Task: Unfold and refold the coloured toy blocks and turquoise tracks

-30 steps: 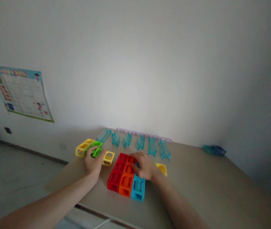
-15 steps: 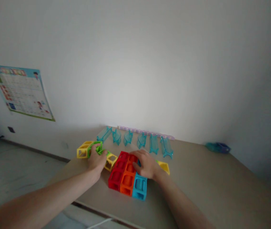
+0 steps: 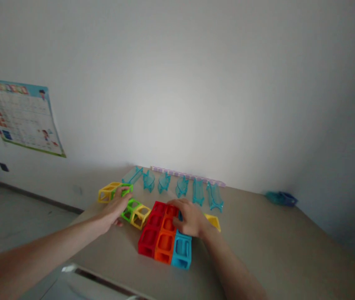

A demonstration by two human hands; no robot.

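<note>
Left hand [image 3: 114, 207] has let go. A second ago it was wrapped round a green block [image 3: 129, 209] up by the far yellow block [image 3: 106, 193]. Now that green block lies on the table [image 3: 274, 250], touching a yellow block [image 3: 140, 216]. The pair sits slanted, just left of the red row [image 3: 148, 233].

Left fingers [image 3: 121, 194] are stretched out and close together, pinching nothing. Tips reach a second green piece [image 3: 125, 187], which sits against the far yellow block. Can't tell if the palm touches the green block or only lies beside it.

Right hand [image 3: 189, 216] has barely shifted. It lies palm down on the slab of blocks, fingers slightly spread and flat on the far ends of the red row and the orange row [image 3: 165, 238], gripping nothing. It covers the far part of the blue block [image 3: 182, 252].

Red, orange and blue lie side by side, touching, mid-table and towards the near edge.

Also in view:
- a yellow piece [image 3: 212, 221] peeking out behind the right wrist
- a line of clear teal pieces [image 3: 182, 187] beyond the slab
- a purple strip [image 3: 189, 175] behind them, along the wall
- a small blue thing [image 3: 280, 198] at the far right of the table, too blurred to identify
- a poster [image 3: 18, 116] on the wall at left
</note>
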